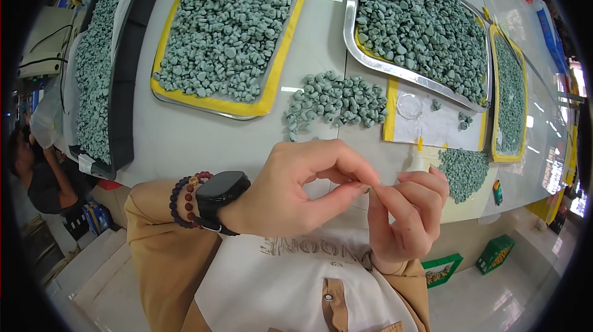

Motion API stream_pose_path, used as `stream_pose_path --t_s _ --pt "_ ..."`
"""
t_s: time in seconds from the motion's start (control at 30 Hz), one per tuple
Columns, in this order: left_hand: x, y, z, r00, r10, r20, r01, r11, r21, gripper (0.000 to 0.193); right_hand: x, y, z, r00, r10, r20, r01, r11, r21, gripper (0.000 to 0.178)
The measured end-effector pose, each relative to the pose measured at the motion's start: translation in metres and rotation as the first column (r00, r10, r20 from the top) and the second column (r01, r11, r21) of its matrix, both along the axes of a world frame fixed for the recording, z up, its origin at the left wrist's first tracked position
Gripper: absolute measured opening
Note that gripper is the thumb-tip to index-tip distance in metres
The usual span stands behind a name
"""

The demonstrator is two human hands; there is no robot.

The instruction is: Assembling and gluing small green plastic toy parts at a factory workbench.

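You're in a small workshop: around the white worktable [204, 140], yellow-edged trays [231, 29] heaped with green stone pieces [336, 100] cover its top, with green crates [496, 253] on the floor below its right end.

The single head-mounted fisheye view looks steeply down from close above the white table [204, 140], facing forward across it; straight edges bend near the dark circular rim.

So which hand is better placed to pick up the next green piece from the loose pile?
Probably the left hand: it sits just below the loose pile of green pieces. The right hand is beside the small glue bottle, farther from that pile.
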State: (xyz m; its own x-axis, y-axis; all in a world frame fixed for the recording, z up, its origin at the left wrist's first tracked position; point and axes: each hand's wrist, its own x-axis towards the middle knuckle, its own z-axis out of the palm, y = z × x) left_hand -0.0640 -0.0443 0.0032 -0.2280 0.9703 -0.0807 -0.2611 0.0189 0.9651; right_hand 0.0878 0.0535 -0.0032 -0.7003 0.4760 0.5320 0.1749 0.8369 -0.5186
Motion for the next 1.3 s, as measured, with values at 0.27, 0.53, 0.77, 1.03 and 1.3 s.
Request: stream_pose_path --t_s 0.27,0.53,0.77,1.03,1.3 --pt "0.005 0.001 -0.002 0.998 0.064 0.012 -0.064 0.997 -0.044 0.016 -0.001 0.0 -0.001 1.0 -0.003 0.026 0.001 0.998 0.06 0.033" --pt "-0.048 -0.017 0.004 0.515 0.244 -0.822 -0.178 0.968 0.177 0.026 0.043 0.016 0.002 0.994 -0.095 -0.06 0.087 0.988 -0.127 0.034" --pt "-0.081 -0.027 0.0 -0.081 0.242 -0.967 -0.286 0.924 0.255 0.027 0.053 0.047 0.006 0.925 -0.035 0.378 0.079 0.992 -0.101 0.052" --pt "-0.02 -0.022 -0.021 0.211 -0.012 -0.977 -0.168 0.985 -0.049 0.024 0.054 0.047 -0.01 0.81 0.021 0.586 -0.053 0.998 0.039 0.064" --pt "-0.016 -0.022 0.0 0.509 0.079 -0.857 -0.106 0.994 0.029 0.026 0.058 0.04 -0.021 0.999 0.007 0.04 0.002 0.973 -0.229 0.069"
